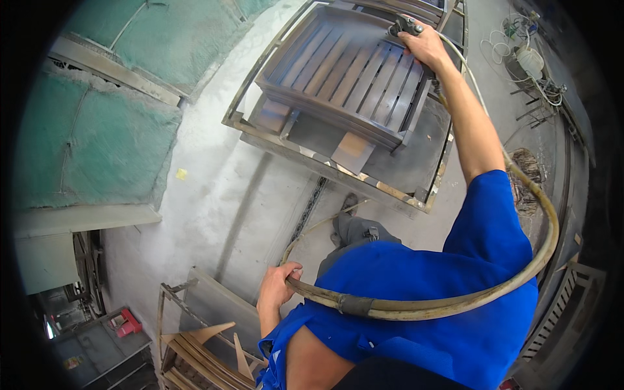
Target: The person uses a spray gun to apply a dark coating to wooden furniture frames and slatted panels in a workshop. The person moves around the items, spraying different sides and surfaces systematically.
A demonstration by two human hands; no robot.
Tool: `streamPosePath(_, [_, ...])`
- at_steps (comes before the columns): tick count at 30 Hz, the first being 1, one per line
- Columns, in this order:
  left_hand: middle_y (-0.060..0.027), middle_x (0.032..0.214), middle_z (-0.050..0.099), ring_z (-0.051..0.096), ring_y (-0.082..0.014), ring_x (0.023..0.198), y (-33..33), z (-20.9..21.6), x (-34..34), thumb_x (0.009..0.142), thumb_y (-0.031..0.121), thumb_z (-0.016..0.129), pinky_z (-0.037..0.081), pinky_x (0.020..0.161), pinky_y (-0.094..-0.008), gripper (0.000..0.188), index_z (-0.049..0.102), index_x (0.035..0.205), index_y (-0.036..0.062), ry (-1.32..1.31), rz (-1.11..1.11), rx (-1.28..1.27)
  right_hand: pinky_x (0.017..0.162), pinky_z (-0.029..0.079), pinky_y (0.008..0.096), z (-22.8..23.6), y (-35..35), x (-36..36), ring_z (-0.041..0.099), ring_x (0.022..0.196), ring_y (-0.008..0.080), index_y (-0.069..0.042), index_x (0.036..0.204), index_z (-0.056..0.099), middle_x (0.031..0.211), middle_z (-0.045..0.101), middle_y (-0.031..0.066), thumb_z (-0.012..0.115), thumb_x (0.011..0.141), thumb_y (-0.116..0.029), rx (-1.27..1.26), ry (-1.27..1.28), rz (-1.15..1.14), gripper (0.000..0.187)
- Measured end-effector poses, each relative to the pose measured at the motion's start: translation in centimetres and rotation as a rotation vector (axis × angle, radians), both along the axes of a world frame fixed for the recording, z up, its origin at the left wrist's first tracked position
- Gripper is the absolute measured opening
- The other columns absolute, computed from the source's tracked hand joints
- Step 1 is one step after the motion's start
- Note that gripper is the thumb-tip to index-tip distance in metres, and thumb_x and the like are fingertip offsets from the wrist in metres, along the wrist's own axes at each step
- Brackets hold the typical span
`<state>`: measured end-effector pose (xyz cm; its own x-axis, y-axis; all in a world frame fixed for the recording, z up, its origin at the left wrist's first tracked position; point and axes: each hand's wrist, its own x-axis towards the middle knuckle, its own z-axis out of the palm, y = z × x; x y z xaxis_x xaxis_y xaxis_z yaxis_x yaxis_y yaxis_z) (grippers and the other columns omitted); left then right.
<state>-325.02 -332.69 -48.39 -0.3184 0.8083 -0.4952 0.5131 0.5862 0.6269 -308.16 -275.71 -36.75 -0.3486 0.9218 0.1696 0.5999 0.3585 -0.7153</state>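
My right hand (426, 47) is stretched far forward, its fingers wrapped round a dark spray gun (405, 26). The gun is over the far right part of a brown slatted wooden piece (354, 68) with a raised frame, and a faint haze hangs over the slats. That piece lies on a metal-framed cart (312, 159), propped on small boards (353, 152). From the gun a stained hose (448, 307) loops down past my right arm and across my blue shirt. Closer in, my left hand (278, 286) is closed round the hose at my left side.
Green filter panels (123, 136) hang at the left above a whitish, dusty floor. A chain (309, 208) runs along the floor. Curved wooden parts (201, 351) rest on a rack at lower left, near a red box (125, 322). Coiled tubing and equipment (530, 62) stand far right.
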Motion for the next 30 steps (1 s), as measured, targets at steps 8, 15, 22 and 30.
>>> streamPosePath(8, [-0.02, 0.083, 0.074, 0.07, -0.041, 0.084, -2.3, 1.8, 8.4, 0.093, 0.016, 0.075, 0.054, 0.075, -0.0471, 0.018, 0.076, 0.109, 0.0087, -0.061, 0.044, -0.018, 0.045, 0.046, 0.0245, 2.0, -5.8, 8.5, 0.064, 0.069, 0.0075, -0.018, 0.153, 0.055, 0.085, 0.066, 0.0002, 0.07, 0.097, -0.019, -0.272, -0.005, 0.269, 0.057])
streamPosePath(15, [-0.0222, 0.082, 0.073, 0.069, -0.041, 0.08, 1.0, 2.6, 18.8, 0.093, 0.014, 0.074, 0.053, 0.075, -0.0471, 0.014, 0.077, 0.105, 0.0061, -0.152, 0.244, 0.018, 0.044, 0.045, 0.0261, 4.7, 1.5, 15.4, 0.063, 0.065, 0.0082, -0.011, 0.132, 0.065, 0.081, 0.062, -0.0008, 0.067, 0.097, -0.017, -0.154, -0.156, 0.156, 0.035])
streamPosePath(22, [-0.0185, 0.081, 0.074, 0.071, -0.0324, 0.076, 8.0, 4.4, 29.7, 0.089, 0.011, 0.073, 0.054, 0.073, -0.0393, 0.021, 0.076, 0.11, 0.0043, 0.018, 0.162, 0.106, 0.045, 0.044, 0.0249, 4.3, -0.4, 24.1, 0.062, 0.069, 0.008, -0.012, 0.154, 0.053, 0.083, 0.064, 0.001, 0.067, 0.097, -0.015, -0.484, 0.025, 0.466, 0.059])
streamPosePath(30, [-0.0174, 0.084, 0.076, 0.073, -0.0345, 0.079, 7.7, 6.5, 36.7, 0.09, 0.014, 0.076, 0.055, 0.073, -0.0426, 0.023, 0.076, 0.111, 0.0048, 0.039, 0.38, -0.049, 0.044, 0.043, 0.0248, 2.9, 5.0, 26.4, 0.061, 0.068, 0.0085, -0.015, 0.156, 0.051, 0.082, 0.061, -0.0001, 0.064, 0.098, -0.011, -0.344, 0.018, 0.39, 0.06])
